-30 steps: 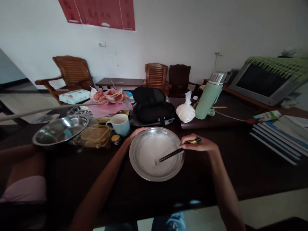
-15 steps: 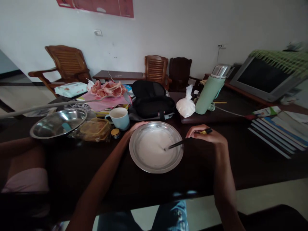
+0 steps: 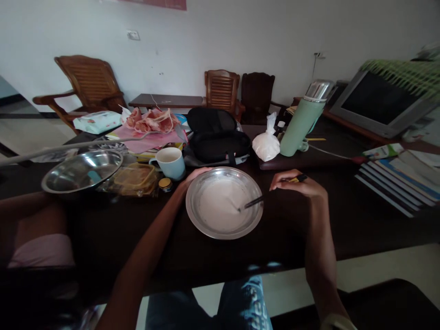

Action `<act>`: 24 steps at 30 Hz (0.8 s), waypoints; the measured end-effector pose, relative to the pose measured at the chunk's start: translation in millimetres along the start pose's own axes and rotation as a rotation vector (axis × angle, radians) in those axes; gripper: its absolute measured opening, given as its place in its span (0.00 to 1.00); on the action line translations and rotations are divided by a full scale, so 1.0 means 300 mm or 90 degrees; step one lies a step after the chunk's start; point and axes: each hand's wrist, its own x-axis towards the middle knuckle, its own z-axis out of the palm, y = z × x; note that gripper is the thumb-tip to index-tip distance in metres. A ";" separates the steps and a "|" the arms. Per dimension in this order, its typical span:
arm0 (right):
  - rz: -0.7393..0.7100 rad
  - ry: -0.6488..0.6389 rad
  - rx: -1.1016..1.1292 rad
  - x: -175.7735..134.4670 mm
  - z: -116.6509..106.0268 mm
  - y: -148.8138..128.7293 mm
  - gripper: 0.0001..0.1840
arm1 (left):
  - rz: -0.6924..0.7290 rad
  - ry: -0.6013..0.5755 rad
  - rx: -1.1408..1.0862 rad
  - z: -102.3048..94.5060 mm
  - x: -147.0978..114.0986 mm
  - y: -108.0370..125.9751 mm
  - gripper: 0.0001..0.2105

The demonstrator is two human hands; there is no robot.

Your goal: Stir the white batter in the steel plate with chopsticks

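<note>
A round metal basin point(image 3: 193, 208) stands on the dark table in front of me, holding a milky white liquid point(image 3: 218, 206). At its far left side, my left hand point(image 3: 195, 175) grips the rim; part of the fingers is hidden behind it. My right hand point(image 3: 299, 184), right of the basin, is closed around black chopsticks point(image 3: 254, 201) with gold bands near the top. Their lower ends dip into the liquid. Behind the basin sits a knotted clear bag of white powder point(image 3: 266, 145).
Left of the basin are a light-blue mug point(image 3: 172, 164), a small jar point(image 3: 165, 184), a yellow-lidded container point(image 3: 135, 178) and another metal basin point(image 3: 51, 183). A green thermos point(image 3: 298, 123), a black bag point(image 3: 218, 142) and stacked books point(image 3: 388, 185) stand around. Another person's leg shows at left.
The chopstick tips have shifted slightly right within the liquid. My head view has tilted down a little, so the surroundings sit higher. My left hand stays at the rim.
</note>
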 end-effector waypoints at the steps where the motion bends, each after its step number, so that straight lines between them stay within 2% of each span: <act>1: -0.019 -0.050 0.007 0.010 0.015 -0.007 0.11 | 0.002 -0.007 -0.003 0.000 -0.001 0.000 0.11; 3: -0.058 -0.109 0.019 0.052 0.068 -0.018 0.12 | 0.010 -0.015 -0.011 -0.001 0.001 0.000 0.12; 4: -0.068 -0.106 0.023 0.076 0.096 -0.020 0.12 | 0.012 -0.017 -0.014 -0.001 0.003 0.000 0.12; 7: -0.037 0.013 0.009 0.102 0.118 -0.007 0.12 | 0.005 -0.012 -0.018 -0.004 0.013 -0.001 0.11; 9: 0.000 0.094 -0.011 0.065 0.071 0.007 0.10 | -0.004 -0.001 -0.018 -0.007 0.021 -0.004 0.11; 10: 0.015 0.110 -0.016 0.036 0.038 0.012 0.10 | -0.008 0.005 -0.018 -0.009 0.024 -0.006 0.11; 11: 0.024 0.102 -0.013 0.008 0.008 0.013 0.10 | -0.010 0.007 -0.019 -0.011 0.027 -0.007 0.11; 13: 0.023 0.020 0.001 -0.026 -0.021 0.005 0.11 | -0.011 0.009 -0.022 -0.015 0.031 -0.011 0.10; 15: -0.005 -0.080 0.011 -0.011 0.008 -0.013 0.12 | -0.012 0.010 -0.025 -0.017 0.030 -0.013 0.10; 17: -0.039 -0.126 0.020 0.042 0.076 -0.029 0.12 | -0.013 0.009 -0.026 -0.017 0.026 -0.012 0.10; 20: -0.043 -0.058 0.031 0.104 0.142 -0.031 0.13 | -0.024 0.008 -0.030 -0.012 0.017 -0.009 0.11; 22: -0.015 0.034 0.007 0.093 0.118 -0.018 0.12 | -0.032 0.005 -0.037 -0.005 0.012 -0.005 0.13; 24: 0.019 0.096 -0.019 0.046 0.057 -0.006 0.11 | -0.031 0.001 -0.046 0.002 0.008 -0.002 0.13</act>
